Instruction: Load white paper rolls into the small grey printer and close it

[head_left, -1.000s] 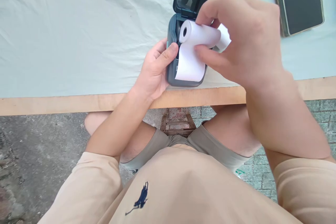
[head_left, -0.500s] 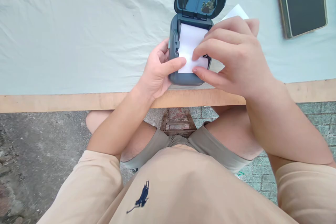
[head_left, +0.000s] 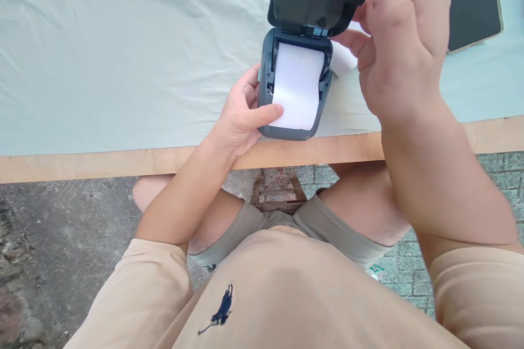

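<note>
A dark label printer [head_left: 290, 134] lies near the table's front edge with its lid [head_left: 305, 2] raised. White paper [head_left: 298, 84] fills its compartment and reaches over the front rim. My left hand [head_left: 245, 112] grips the printer's left side, its thumb pressing the paper's lower left corner. My right hand [head_left: 397, 38] is at the right edge of the lid, with fingers curled around it; some fingertips are hidden behind the lid. A piece of white paper [head_left: 343, 60] shows between the printer and my right hand.
A pale cloth [head_left: 123, 54] covers the table, whose bare wooden edge [head_left: 82, 166] faces me. At the upper right lies a dark flat device [head_left: 475, 11], partly behind my right arm. Below the table are my legs and a wooden stool [head_left: 278, 204].
My right hand has left the paper and moved up to the lid, which has tilted to show its roller side. The paper now extends further over the front rim. My left hand keeps its hold.
</note>
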Tool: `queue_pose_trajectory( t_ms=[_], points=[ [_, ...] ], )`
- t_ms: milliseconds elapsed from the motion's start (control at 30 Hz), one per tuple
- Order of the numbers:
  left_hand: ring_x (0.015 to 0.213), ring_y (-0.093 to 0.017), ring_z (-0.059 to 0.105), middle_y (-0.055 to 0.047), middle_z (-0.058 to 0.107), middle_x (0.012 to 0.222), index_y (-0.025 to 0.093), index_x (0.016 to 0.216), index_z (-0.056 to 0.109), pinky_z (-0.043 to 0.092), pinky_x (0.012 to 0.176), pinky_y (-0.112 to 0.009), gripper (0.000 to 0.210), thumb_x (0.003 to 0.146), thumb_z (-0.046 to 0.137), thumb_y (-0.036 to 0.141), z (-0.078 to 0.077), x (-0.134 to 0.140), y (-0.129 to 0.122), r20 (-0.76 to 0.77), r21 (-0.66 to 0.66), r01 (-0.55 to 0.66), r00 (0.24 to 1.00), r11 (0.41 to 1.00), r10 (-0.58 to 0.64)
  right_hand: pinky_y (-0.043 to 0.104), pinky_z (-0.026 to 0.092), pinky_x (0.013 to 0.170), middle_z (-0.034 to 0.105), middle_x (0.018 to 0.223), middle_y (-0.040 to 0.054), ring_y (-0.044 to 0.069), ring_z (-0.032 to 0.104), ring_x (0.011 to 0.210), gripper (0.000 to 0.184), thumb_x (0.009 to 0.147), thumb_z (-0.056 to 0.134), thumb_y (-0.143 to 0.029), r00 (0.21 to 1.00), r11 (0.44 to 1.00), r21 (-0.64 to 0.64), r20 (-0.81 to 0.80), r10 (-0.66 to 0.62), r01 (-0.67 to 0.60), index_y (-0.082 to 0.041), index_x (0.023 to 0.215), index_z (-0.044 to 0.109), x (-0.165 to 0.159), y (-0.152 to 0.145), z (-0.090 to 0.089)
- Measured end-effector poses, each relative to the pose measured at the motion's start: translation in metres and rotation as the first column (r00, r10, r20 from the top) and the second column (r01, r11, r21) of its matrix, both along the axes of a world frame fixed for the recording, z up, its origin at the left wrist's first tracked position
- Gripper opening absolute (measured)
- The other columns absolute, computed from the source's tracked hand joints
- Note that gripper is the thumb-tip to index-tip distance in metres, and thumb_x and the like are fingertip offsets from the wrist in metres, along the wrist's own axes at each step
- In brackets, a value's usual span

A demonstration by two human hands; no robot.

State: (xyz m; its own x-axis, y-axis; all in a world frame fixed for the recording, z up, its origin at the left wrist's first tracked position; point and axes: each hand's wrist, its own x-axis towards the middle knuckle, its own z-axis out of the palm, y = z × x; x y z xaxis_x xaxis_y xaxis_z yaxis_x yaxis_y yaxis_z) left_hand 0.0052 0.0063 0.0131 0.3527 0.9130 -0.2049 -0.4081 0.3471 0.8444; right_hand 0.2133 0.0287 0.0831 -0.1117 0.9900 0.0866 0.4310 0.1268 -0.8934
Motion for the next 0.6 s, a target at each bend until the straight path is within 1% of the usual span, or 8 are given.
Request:
queue_pose_trajectory(
  t_ms=[33,100,167,267,367,433,533,600],
  points=[
    [0.162,-0.046,0.061,-0.005,0.082,0.118,0.024,0.119,0.071,0.068,0.12,-0.06,0.061,0.069,0.1,0.044,-0.002,0.0,0.001,-0.004,0.005,0.001,1.0,1.0,-0.001,0.04,0.062,0.091,0.064,0.122,0.0095,0.024,0.066,0.106,0.035,0.109,0.044,-0.056,0.998,0.999,0.047,-0.06,-0.016,0.019,-0.029,0.126,0.058,0.0,-0.001,-0.001],
    [0.156,-0.045,0.067,-0.004,0.083,0.114,0.025,0.116,0.071,0.071,0.115,-0.058,0.061,0.067,0.101,0.044,-0.005,-0.001,0.002,-0.01,0.006,0.006,1.0,1.0,-0.006,0.039,0.061,0.087,0.062,0.11,0.0075,0.02,0.063,0.095,0.027,0.105,0.056,-0.053,0.992,0.994,0.108,-0.125,0.005,0.008,-0.026,0.104,0.058,0.001,-0.001,-0.004],
    [0.151,-0.044,0.071,-0.004,0.083,0.115,0.025,0.114,0.071,0.073,0.11,-0.054,0.067,0.061,0.105,0.046,-0.005,-0.002,0.004,-0.005,0.009,0.026,1.0,1.0,-0.026,0.036,0.06,0.088,0.06,0.106,0.0051,0.017,0.061,0.091,0.026,0.101,0.066,-0.05,0.994,0.994,0.088,-0.082,0.069,-0.062,-0.025,0.1,0.057,0.003,0.0,-0.007],
    [0.149,-0.043,0.073,-0.006,0.084,0.123,0.026,0.117,0.071,0.075,0.105,-0.047,0.069,0.06,0.106,0.043,0.001,-0.002,0.002,0.025,0.0,0.056,0.998,0.998,-0.056,0.031,0.058,0.081,0.065,0.11,0.0039,0.013,0.061,0.091,0.031,0.092,0.076,-0.041,0.99,0.99,-0.012,-0.038,0.139,-0.14,-0.025,0.111,0.059,0.006,0.0,-0.012],
    [0.155,-0.041,0.069,-0.007,0.084,0.125,0.024,0.117,0.073,0.073,0.11,-0.047,0.046,0.08,0.094,0.043,0.012,0.0,-0.001,0.102,-0.049,0.045,0.994,0.998,-0.04,0.026,0.055,0.07,0.069,0.116,0.0041,0.013,0.063,0.088,0.051,0.085,0.08,-0.039,0.984,0.979,-0.101,-0.038,0.175,-0.178,-0.027,0.128,0.056,0.009,-0.003,-0.017],
    [0.161,-0.041,0.063,-0.009,0.085,0.121,0.025,0.108,0.074,0.069,0.118,-0.049,0.032,0.092,0.083,0.051,0.017,0.002,-0.002,0.122,-0.108,0.035,0.992,0.993,-0.021,0.026,0.053,0.066,0.069,0.118,0.0047,0.014,0.064,0.088,0.061,0.082,0.082,-0.043,0.98,0.971,-0.135,-0.042,0.194,-0.198,-0.028,0.134,0.053,0.011,-0.003,-0.019],
    [0.168,-0.042,0.053,-0.01,0.086,0.115,0.028,0.098,0.074,0.062,0.128,-0.046,0.037,0.099,0.074,0.065,0.018,0.004,-0.001,0.077,-0.192,-0.005,0.997,0.981,0.02,0.029,0.055,0.069,0.067,0.111,0.0044,0.016,0.064,0.088,0.075,0.078,0.084,-0.048,0.979,0.968,-0.149,-0.021,0.202,-0.203,-0.029,0.141,0.048,0.011,-0.003,-0.02],
    [0.169,-0.039,0.052,-0.01,0.086,0.113,0.028,0.098,0.075,0.062,0.127,-0.043,0.039,0.103,0.069,0.066,0.017,0.006,0.002,0.059,-0.21,-0.032,0.997,0.977,0.045,0.03,0.056,0.071,0.065,0.106,0.0028,0.016,0.063,0.085,0.076,0.079,0.084,-0.048,0.983,0.974,-0.141,0.026,0.182,-0.176,-0.03,0.14,0.045,0.008,-0.004,-0.018]
  ],
)
